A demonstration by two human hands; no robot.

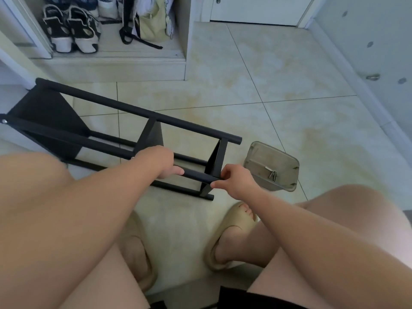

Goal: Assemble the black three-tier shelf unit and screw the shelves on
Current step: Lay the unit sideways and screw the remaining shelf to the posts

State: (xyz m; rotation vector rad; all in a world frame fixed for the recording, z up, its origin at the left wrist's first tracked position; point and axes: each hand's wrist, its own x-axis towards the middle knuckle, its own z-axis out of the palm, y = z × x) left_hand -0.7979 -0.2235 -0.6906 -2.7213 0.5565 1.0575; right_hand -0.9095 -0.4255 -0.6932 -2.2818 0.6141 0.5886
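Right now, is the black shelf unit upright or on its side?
On its side: the black shelf unit lies along the floor tiles, shelves on edge. The left hand and right hand grip its near pole.

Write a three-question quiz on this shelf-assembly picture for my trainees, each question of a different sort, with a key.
1. True or false: the black shelf unit stands upright.
2. The clear container holding screws sits: A on the floor by the unit's near end; B on a shelf; C in the shoe cupboard.
3. Fill in: of the left hand and right hand, the ___ one grips a pole between two shelves.
Key: 1 false, it lies on its side; 2 A; 3 left.
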